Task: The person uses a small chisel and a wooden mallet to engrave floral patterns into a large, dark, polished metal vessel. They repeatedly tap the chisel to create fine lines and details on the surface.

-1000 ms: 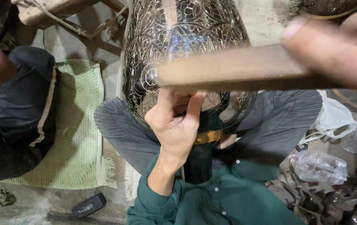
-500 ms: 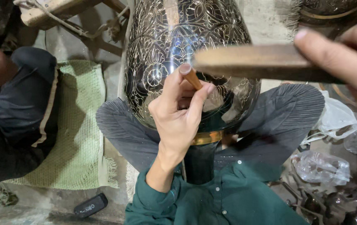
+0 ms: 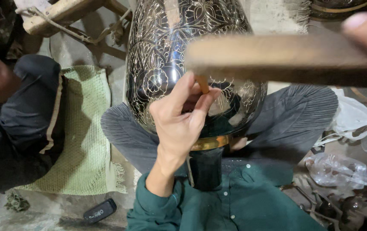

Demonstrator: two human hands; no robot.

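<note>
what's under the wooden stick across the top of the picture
Beneath the wooden stick shows the engraved metal vase and the left hand pinching a small tool. The tool's tip is covered.

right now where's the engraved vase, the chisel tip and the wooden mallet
engraved vase (image 3: 162,51), head view, on its patterned upper body
chisel (image 3: 202,83), head view, on the short end showing above the left hand's fingers
wooden mallet (image 3: 277,57), head view, on the blurred wooden bar

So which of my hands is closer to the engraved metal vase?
Left. The left hand rests against the engraved metal vase, pinching a small chisel to it. The right hand is off to the side, gripping a wooden mallet.
</note>
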